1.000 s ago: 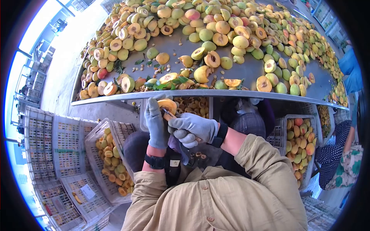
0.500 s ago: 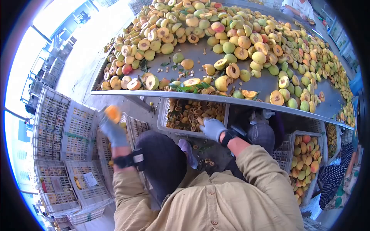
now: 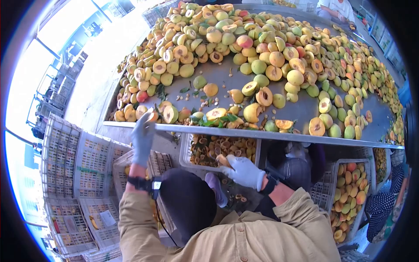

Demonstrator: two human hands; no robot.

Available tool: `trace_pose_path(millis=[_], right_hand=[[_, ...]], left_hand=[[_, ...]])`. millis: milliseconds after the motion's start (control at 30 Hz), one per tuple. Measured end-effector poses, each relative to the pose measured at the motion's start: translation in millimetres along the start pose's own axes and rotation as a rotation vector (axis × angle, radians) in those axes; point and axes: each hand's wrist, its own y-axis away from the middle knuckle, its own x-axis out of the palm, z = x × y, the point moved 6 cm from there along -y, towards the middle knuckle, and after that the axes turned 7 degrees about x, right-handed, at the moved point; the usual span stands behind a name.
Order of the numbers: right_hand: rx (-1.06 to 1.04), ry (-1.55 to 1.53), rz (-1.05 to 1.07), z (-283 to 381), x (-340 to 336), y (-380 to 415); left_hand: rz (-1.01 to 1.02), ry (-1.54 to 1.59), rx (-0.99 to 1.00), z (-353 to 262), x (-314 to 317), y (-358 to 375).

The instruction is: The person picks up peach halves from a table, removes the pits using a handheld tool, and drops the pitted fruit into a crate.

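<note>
My left hand, in a grey glove, is at the front left edge of the metal table. Its fingers close on a halved peach lying there, partly hidden by them. Beside it sit more cut halves, one a pale green-yellow half peach. My right hand, gloved too, hovers at the near rim of a white crate of peach scraps under the table. Its fingers curl round a small tan piece; I cannot tell what it is.
Heaped peaches, whole and halved, cover much of the table. Stacked plastic crates stand at left, and another crate is beside my left knee. A crate of peaches is at right. A person sits across the table.
My left hand has let go of an orange peach half over the crates at left and moved up to the table edge. My right hand has drawn slightly nearer to me.
</note>
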Motion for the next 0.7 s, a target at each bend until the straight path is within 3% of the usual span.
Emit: trace_pose_path(millis=[100,167,267,367,467,500,533,600,667,700], right_hand=[[0.033,-0.124,-0.025,-9,-2,-2],[0.056,-0.157,-0.015,-13,-5,-3],[0.075,-0.190,-0.024,-16,-16,-7],[-0.022,-0.184,-0.100,-21,-21,-5],[0.006,-0.290,-0.131,-12,-38,0],[0.003,-0.356,-0.169,-10,-42,2],[-0.001,-0.421,-0.206,-7,-45,5],[-0.023,-0.514,-0.275,-4,-53,8],[-0.045,-0.574,-0.336,-1,-58,9],[0.000,-0.690,-0.253,2,-55,9]], left_hand=[[0.320,0.016,0.159,-31,106,-63],[0.376,-0.242,0.295,-56,158,-90],[0.514,-0.596,0.340,-42,227,-112],[0.585,-0.646,0.283,-25,247,-113],[0.545,-0.264,0.199,-9,231,-113],[0.581,0.304,-0.276,-6,222,-104],[0.476,0.561,-0.305,-52,192,-93],[0.500,1.093,-0.329,-88,154,-67],[0.470,1.356,-0.446,-98,131,-28],[0.445,1.432,-0.365,-112,123,-8]])
